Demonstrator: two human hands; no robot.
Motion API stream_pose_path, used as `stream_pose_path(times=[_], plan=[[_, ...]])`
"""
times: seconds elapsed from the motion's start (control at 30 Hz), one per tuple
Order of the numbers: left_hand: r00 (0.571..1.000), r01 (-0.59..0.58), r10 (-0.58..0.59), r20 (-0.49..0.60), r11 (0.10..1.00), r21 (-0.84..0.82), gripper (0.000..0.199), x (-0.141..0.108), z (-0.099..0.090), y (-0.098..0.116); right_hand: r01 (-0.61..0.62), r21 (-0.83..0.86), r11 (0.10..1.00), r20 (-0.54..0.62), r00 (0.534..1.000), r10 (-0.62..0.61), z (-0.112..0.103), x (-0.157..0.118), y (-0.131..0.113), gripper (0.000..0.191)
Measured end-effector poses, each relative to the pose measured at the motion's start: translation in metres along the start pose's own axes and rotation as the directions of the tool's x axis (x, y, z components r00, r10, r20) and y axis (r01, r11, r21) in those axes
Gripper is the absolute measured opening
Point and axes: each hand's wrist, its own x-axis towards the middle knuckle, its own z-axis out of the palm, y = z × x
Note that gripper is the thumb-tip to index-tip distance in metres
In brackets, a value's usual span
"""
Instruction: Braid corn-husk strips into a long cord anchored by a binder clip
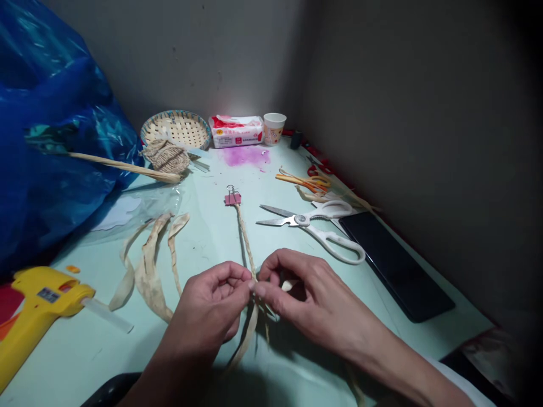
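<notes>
A thin braided cord (243, 229) of pale dried husk strips runs toward me from a pink binder clip (233, 199) on the table. At its near end my left hand (212, 302) pinches the strands between thumb and forefinger. My right hand (303, 294) pinches the same spot from the other side, the fingertips of both hands nearly touching. A loose pale husk strip (250, 333) hangs below the fingers, and another strip end shows inside my right hand's curl. White-handled scissors (302, 220) lie open just beyond my right hand.
Left are husk strips (151, 271), a yellow glue gun (51, 299) and a blue plastic bag (55, 113). A black phone (396, 263) lies right. Behind stand a woven basket (176, 125), twine (167, 156), a tissue pack (236, 133), a paper cup (274, 130) and orange strips (303, 182).
</notes>
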Motion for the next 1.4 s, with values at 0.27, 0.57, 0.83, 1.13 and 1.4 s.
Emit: stream_pose_path(times=[0.27, 0.57, 0.83, 1.13, 1.4], plan=[[0.997, -0.068, 0.066, 0.051, 0.996, 0.049, 0.024, 0.003, -0.005, -0.002, 0.028, -0.037, 0.999, 0.022, 0.999, -0.027, 0.006, 0.000, 0.001, 0.014], [0.997, -0.045, 0.039, 0.059, 0.995, 0.088, 0.024, 0.001, -0.005, 0.003, 0.066, -0.073, 0.995, 0.030, 0.997, -0.064, 0.000, 0.000, 0.001, 0.020], [0.995, -0.036, 0.028, 0.093, 0.996, 0.087, 0.023, 0.004, -0.007, 0.002, 0.109, -0.101, 0.989, 0.053, 0.993, -0.104, 0.000, 0.000, 0.003, 0.023], [0.996, -0.035, 0.034, 0.080, 0.999, 0.003, 0.018, 0.004, -0.008, -0.001, 0.090, -0.096, 0.991, 0.061, 0.995, -0.084, 0.001, -0.001, 0.004, 0.021], [0.999, -0.035, 0.035, -0.024, 0.999, 0.029, 0.027, 0.003, -0.004, -0.003, 0.039, -0.032, 0.999, 0.126, 0.991, -0.035, 0.004, -0.004, 0.008, 0.024]])
